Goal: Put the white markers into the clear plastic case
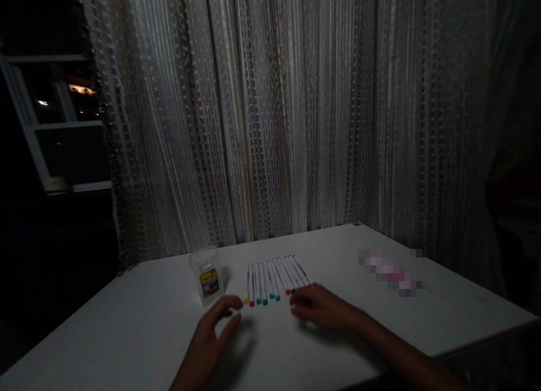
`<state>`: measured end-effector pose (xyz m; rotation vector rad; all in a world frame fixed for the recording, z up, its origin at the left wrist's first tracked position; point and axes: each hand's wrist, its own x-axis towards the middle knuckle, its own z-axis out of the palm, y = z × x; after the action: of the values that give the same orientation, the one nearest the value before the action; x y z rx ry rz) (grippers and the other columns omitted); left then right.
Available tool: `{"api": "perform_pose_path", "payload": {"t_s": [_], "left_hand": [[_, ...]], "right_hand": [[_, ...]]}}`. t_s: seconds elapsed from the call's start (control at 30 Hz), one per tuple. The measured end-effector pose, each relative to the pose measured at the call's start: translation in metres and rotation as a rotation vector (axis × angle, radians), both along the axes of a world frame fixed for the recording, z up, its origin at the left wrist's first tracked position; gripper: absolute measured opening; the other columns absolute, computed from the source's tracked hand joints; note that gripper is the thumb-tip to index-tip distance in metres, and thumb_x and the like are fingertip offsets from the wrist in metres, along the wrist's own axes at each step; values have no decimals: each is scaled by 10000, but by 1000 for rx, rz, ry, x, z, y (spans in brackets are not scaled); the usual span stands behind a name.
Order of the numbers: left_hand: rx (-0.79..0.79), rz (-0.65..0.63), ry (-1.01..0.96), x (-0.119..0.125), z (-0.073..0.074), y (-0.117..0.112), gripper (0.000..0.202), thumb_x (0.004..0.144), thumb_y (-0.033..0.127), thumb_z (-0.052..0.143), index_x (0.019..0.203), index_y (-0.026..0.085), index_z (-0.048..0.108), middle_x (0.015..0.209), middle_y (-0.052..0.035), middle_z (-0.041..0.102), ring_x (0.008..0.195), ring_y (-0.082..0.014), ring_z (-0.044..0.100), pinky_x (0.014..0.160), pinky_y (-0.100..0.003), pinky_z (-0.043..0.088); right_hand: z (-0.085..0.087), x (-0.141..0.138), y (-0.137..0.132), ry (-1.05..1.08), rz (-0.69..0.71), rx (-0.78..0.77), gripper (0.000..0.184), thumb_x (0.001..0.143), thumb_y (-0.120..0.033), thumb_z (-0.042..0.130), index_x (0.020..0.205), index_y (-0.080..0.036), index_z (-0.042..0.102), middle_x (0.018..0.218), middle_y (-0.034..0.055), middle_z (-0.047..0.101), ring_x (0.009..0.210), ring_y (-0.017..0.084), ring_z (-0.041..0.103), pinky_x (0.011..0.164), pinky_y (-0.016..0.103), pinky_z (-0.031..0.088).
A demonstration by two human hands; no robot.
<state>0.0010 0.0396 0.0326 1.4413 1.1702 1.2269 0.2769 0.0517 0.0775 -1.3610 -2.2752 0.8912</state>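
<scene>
Just beyond both hands, markers [273,279] lie long axes pointing away — right hand [318,307] touching, fingers curled; left hand [210,340] loosely open, empty.

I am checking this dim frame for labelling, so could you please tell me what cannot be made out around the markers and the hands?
- Right hand: its fingers cover the near ends of the rightmost markers, hiding their cap colours; contact unclear.
- Clear case: label print too small and dark to read.
- Pixelated patch on the table: blurred, unidentifiable.
- Left hand: wrist cut by the bottom edge.
</scene>
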Motion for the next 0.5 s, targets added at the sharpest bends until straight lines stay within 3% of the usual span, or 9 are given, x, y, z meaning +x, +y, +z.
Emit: {"api": "perform_pose_path", "payload": {"t_s": [0.07,0.13,0.23,0.3,0.37,0.5], "left_hand": [[301,383,-37,5,27,40,344,658,460,620,861,183,597,976,-87,608,1011,-289,547,880,-384,450],[472,683,-74,6,43,71,360,702,446,529,938,175,550,1008,-92,565,968,-271,558,851,-402,463],[722,879,91,-16,40,98,436,726,439,528,1080,189,488,1158,-100,482,1116,-290,474,958,-451,398],[775,929,168,-44,25,108,516,701,478,562,1115,188,460,1200,-114,453,1190,-339,407,996,-521,346],[657,869,143,-70,6,116,566,687,488,603,1149,214,427,1272,-119,418,1219,-379,387,982,-564,347],[367,689,-8,-90,-24,125,641,622,476,685,1154,226,430,1246,-132,506,1227,-418,404,965,-594,358]], "right_hand": [[6,2,50,-143,-309,194,243,825,-239,546,1025,-147,648,934,92,652,913,215,585,797,282,407],[-1,8,88,-198,-535,279,246,847,-217,500,1038,-151,641,978,107,652,928,206,589,787,261,399],[-31,20,120,-184,-699,423,279,863,-190,461,1096,-142,606,1046,113,637,968,191,577,807,243,386],[-52,27,127,-202,-671,398,250,850,-204,486,1056,-149,618,1037,103,642,972,193,576,800,242,387],[-66,31,128,-229,-664,375,232,838,-220,508,1022,-146,626,1038,108,642,974,207,577,792,253,387],[-69,32,126,-310,-679,305,207,811,-176,505,962,-125,637,993,132,652,957,223,588,765,267,387]]}}
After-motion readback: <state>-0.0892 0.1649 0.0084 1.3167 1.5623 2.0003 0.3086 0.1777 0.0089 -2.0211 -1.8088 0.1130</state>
